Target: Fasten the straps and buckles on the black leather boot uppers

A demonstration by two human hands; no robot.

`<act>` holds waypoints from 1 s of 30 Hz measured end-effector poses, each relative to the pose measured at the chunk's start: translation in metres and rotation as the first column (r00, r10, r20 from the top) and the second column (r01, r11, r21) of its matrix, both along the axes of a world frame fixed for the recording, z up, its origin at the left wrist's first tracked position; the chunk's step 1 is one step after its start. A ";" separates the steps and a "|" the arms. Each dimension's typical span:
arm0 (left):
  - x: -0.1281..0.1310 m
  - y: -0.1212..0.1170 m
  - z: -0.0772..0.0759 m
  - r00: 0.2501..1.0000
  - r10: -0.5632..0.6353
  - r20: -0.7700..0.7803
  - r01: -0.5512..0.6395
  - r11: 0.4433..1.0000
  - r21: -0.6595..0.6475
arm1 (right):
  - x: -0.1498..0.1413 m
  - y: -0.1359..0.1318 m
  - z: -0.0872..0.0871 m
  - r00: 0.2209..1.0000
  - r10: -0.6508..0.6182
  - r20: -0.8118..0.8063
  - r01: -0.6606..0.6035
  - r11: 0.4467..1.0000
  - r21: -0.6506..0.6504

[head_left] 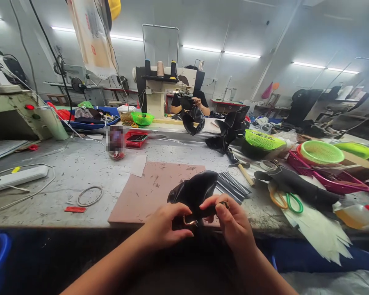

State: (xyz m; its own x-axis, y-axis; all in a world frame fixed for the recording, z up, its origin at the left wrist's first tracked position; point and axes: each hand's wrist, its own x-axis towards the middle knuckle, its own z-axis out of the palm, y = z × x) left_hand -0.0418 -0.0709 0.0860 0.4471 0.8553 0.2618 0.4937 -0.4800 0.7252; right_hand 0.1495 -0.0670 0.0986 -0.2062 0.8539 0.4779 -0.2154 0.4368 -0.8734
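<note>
A folded black leather piece (194, 191) lies at the near edge of the grey worktable (80, 172), partly on a pink cutting mat (153, 188). My left hand (164, 225) is closed, pinching a narrow black strap of that piece beside a gold metal ring (190, 222). My right hand (233, 223) is closed on the same strap, its fingertips at a second gold ring (224, 203). The lower part of the leather is hidden behind my hands.
Black strips (232, 185), a hammer (244, 171) and green-and-orange scissors (285, 200) lie to the right, with green baskets (321, 151) and white cut pieces (320, 231). A power strip (17, 177) and wire loop (90, 196) lie left. Across the table a person (192, 102) works at a sewing machine (160, 88).
</note>
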 end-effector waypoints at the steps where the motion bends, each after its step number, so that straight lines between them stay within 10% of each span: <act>1: 0.001 0.001 0.001 0.999 -0.020 0.030 0.020 1.000 -0.020 | 0.001 0.001 0.006 0.999 0.006 0.036 -0.008 0.998 0.057; 11: 0.012 0.004 -0.004 0.945 -0.051 0.322 0.066 0.997 -0.034 | -0.022 0.018 0.043 0.838 0.223 0.497 -0.412 0.857 0.310; 21: 0.011 -0.011 -0.047 0.870 0.169 0.463 -0.174 0.984 -0.031 | -0.035 0.029 0.002 0.838 -0.007 0.546 -0.150 0.958 0.243; 30: 0.010 -0.027 -0.030 0.949 0.111 0.296 -0.215 0.913 0.347 | -0.023 0.016 0.013 0.700 0.074 0.710 -0.255 0.955 0.151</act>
